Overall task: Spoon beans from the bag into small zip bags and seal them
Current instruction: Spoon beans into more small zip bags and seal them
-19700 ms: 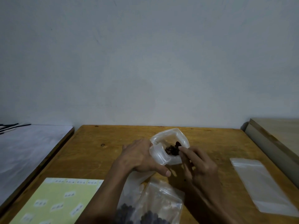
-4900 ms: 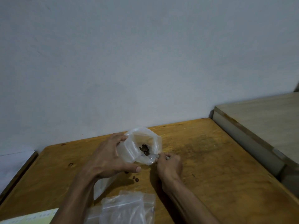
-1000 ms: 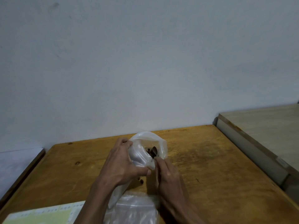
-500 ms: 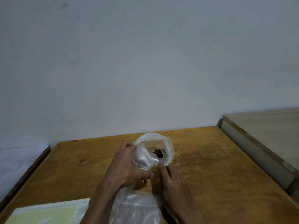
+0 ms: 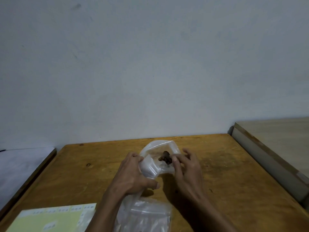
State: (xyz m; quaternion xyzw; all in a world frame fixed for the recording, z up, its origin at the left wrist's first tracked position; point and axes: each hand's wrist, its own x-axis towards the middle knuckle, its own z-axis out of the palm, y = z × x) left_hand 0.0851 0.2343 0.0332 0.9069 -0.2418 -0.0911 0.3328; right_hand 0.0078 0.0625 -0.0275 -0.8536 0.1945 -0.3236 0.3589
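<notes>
— Holding what?
— Left hand [image 5: 132, 174] grips small zip bag [image 5: 158, 158] mid-table [image 5: 225, 173]; right hand [image 5: 187, 166] pinches its rim, beans [image 5: 165, 157] inside.
— Writing?
— Yellow label sheet [image 5: 50, 218], print illegible; grey wall [image 5: 150, 64]

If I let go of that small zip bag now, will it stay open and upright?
Probably not: the small zip bag looks thin and creased, so floppy. Few beans show inside, so likely light. The left hand grips it.
</notes>
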